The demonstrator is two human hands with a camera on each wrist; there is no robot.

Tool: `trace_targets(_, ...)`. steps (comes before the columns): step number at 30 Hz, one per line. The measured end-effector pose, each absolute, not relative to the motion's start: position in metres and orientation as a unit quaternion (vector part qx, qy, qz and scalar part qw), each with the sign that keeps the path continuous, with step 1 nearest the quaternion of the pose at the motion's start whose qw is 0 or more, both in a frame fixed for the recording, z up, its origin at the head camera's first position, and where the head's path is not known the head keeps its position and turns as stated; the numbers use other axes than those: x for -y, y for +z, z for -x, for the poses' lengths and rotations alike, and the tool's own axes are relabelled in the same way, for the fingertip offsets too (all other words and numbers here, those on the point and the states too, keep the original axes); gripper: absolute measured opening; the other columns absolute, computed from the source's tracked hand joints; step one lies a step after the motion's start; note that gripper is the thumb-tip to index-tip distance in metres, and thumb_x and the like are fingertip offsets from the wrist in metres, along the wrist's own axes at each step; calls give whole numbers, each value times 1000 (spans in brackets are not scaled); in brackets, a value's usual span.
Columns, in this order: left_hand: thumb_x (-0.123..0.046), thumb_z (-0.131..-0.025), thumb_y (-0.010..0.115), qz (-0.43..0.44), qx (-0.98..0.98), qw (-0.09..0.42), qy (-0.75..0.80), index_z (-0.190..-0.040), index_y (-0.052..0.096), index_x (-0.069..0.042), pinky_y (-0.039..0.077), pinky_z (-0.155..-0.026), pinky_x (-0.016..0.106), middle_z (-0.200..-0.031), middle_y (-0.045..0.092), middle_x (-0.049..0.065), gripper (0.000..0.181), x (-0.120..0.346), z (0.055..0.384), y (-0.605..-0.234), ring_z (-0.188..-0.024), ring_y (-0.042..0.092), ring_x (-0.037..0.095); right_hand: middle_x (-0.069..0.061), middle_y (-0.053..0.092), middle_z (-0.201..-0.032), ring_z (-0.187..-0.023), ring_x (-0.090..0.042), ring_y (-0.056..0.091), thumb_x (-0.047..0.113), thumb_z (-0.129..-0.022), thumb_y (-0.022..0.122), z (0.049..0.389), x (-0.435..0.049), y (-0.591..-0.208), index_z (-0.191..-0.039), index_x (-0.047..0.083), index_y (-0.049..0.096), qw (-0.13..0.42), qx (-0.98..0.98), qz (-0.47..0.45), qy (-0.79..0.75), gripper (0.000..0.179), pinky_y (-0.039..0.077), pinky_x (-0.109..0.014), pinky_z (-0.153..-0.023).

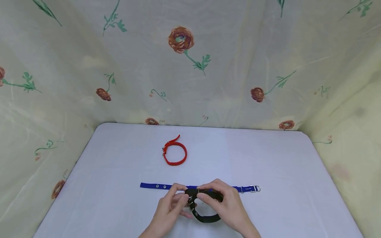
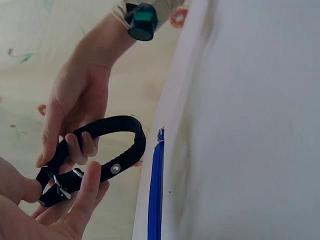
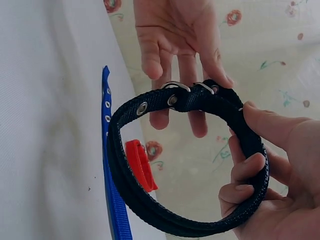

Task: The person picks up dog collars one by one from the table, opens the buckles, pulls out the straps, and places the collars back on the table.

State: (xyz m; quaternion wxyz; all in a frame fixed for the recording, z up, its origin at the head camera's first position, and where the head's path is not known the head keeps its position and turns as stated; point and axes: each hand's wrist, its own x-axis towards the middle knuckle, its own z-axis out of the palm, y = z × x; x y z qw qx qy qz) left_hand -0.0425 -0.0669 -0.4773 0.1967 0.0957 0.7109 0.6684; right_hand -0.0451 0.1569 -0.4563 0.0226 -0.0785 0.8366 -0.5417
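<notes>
A black dog collar [image 1: 206, 218], fastened into a loop, is held up between both hands over the near part of the table. My right hand [image 1: 230, 205] grips its band, with curled fingers inside the loop and the thumb on the outside, as the right wrist view shows. At the metal buckle [image 3: 204, 88], the left hand [image 1: 166, 210] pinches the collar by thumb and fingers. Metal eyelets [image 3: 142, 108] and a D-ring [image 3: 176, 86] show along the strap. Just beyond the hands, a blue collar [image 1: 250, 189] lies stretched out straight, partly hidden behind them.
Farther back on the white table [image 1: 268, 158] lies a red collar [image 1: 185, 155], buckled into a ring with its tail sticking out. Flower-printed cloth [image 1: 226, 82] hangs behind the table and on both sides.
</notes>
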Motion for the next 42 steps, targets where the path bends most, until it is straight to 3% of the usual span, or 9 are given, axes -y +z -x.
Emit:
trace_targets(6, -38, -112, 58, -105, -710, 228, 658, -141, 53, -14, 66, -79, 33, -138, 73, 22, 38, 67, 45, -480, -99, 81, 24, 12, 74, -97, -85, -4, 69, 36, -96, 83, 43, -156, -454, -106, 34, 80, 26, -839, 91, -536, 10, 58, -22, -75)
trace_targets(12, -36, -113, 58, -126, -727, 207, 643, -135, 60, -14, 66, -74, 31, -130, 76, 17, 32, 63, 47, -479, -88, 79, 12, 14, 73, -97, -91, -1, 71, 34, -98, 81, 41, -152, -452, -106, 32, 81, 0, -841, 114, -529, 8, 61, -22, -79)
trace_targets(20, -35, -115, 53, -129, -741, 182, 633, -131, 64, -14, 65, -71, 29, -122, 78, 19, 29, 61, 47, -475, -80, 79, 14, 15, 72, -97, -91, 0, 72, 34, -97, 82, 41, -150, -450, -106, 33, 80, -7, -843, 110, -526, 9, 61, -23, -79)
trace_targets(30, -40, -116, 49, -92, -691, 223, 681, -137, 57, -13, 68, -76, 40, -135, 72, 25, 35, 61, 45, -473, -113, 77, 38, 15, 72, -97, -88, -1, 71, 35, -97, 82, 41, -152, -450, -106, 33, 78, -2, -846, 92, -524, 11, 62, -23, -79)
trace_targets(36, -44, -116, 46, -84, -674, 245, 692, -138, 53, -11, 67, -79, 36, -138, 71, 24, 40, 62, 45, -475, -116, 77, 42, 14, 72, -97, -87, -1, 70, 35, -97, 82, 41, -152, -449, -106, 33, 79, -1, -845, 98, -526, 10, 61, -23, -77)
trace_targets(39, -44, -115, 49, -82, -681, 245, 685, -137, 53, -11, 66, -78, 33, -135, 73, 24, 39, 62, 45, -475, -107, 79, 39, 16, 72, -97, -88, 0, 70, 34, -97, 82, 41, -153, -449, -106, 33, 80, -13, -844, 115, -524, 9, 61, -23, -77)
trace_targets(42, -39, -114, 53, -98, -697, 233, 671, -134, 55, -12, 66, -76, 32, -130, 73, 22, 33, 62, 44, -476, -94, 80, 25, 18, 73, -98, -87, 2, 68, 33, -97, 82, 41, -152, -448, -107, 33, 80, -27, -848, 138, -511, 10, 60, -23, -75)
